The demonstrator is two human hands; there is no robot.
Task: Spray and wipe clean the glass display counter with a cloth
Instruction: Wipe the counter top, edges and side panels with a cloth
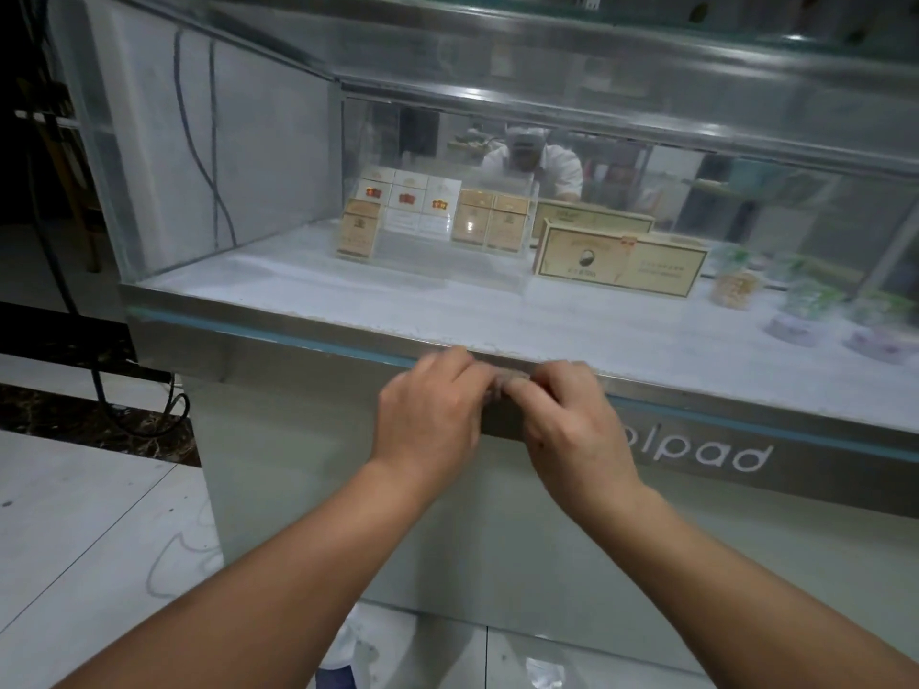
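At the desk (258, 324) rim the left hand (428, 411) and right hand (573, 430) meet, both curled; grip contents unclear. The front band (706, 457) reads "olpad".

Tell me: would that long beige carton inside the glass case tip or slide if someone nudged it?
The carton stands on a long narrow edge, so a push on its face would probably tip it backward, perhaps against the second carton behind. It looks like thin cardboard, so likely light and stiff.

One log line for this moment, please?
Left hand, right hand: fingers together at grey metal rim of clear glass display counter | held item: blurred
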